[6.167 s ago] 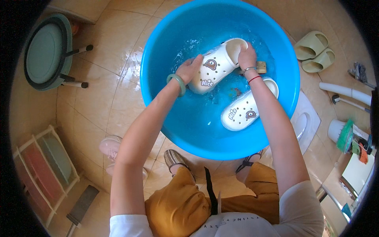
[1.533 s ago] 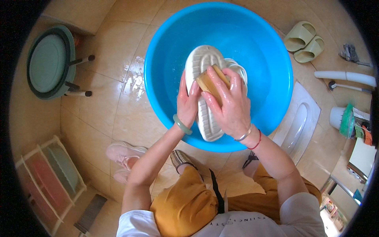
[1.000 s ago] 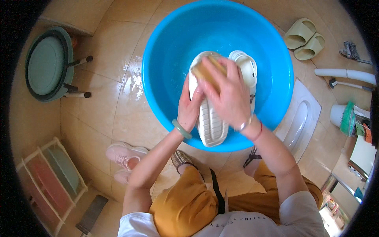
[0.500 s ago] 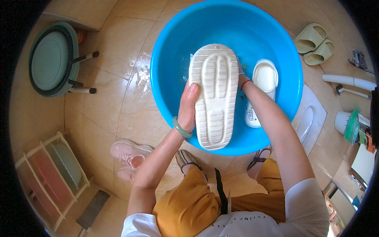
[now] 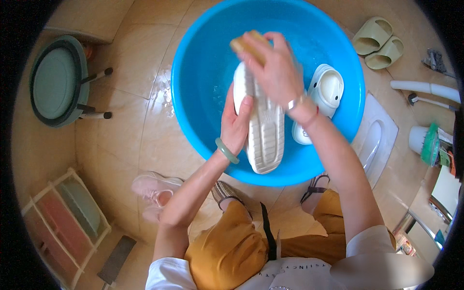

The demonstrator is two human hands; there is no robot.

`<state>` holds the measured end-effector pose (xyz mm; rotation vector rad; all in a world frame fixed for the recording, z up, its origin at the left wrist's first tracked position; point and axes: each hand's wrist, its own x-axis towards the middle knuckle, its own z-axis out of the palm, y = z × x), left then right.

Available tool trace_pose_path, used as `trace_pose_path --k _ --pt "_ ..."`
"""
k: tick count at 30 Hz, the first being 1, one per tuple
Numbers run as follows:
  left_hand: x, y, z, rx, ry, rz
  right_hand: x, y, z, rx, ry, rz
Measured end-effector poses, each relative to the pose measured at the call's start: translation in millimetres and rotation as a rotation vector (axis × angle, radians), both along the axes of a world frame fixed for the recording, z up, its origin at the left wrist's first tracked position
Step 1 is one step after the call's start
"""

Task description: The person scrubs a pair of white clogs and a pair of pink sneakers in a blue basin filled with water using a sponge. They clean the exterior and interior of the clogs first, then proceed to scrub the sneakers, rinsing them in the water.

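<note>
A white clog is tilted over the big blue basin, its ribbed sole facing up. My left hand grips its left side, thumb on the sole. My right hand, smeared by motion, is closed round a yellowish-tan scrub brush at the far end of the sole. Its bristles do not show, and I cannot tell whether it touches the sole. The other white clog rests inside the basin at the right, partly covered by my right wrist.
Pale green slides lie right of the basin, near a white squat toilet. Pink sneakers sit by my left foot. A folded grey-green tub leans at the left wall, above a rack. Water wets the tiles left of the basin.
My right hand has come out from behind the clog to above its sole, with the brush now visible. The held clog has turned and tilted, still in my left hand.
</note>
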<state>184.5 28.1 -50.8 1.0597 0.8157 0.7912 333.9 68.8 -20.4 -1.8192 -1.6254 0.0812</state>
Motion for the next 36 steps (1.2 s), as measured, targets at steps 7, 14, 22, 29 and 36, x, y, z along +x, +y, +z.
trace_pose_path --k 7,14,22,29,36 --pt "-6 3 -15 0.138 0.104 0.018 1 -31 2 -0.086 0.216 -0.069" --pt "-10 11 -6 -0.003 0.0 -0.025 -12 -20 3 -0.023 0.084 0.028" --pt "-8 29 -19 -0.423 -0.258 0.08 -20 -51 3 -0.092 0.114 -0.035" --pt "-11 39 -16 -0.261 -0.123 0.098 -29 -48 -1 -0.048 0.061 0.022" --pt "-2 41 -15 -0.53 -0.301 0.039 9 -12 -13 -0.157 0.097 -0.045"
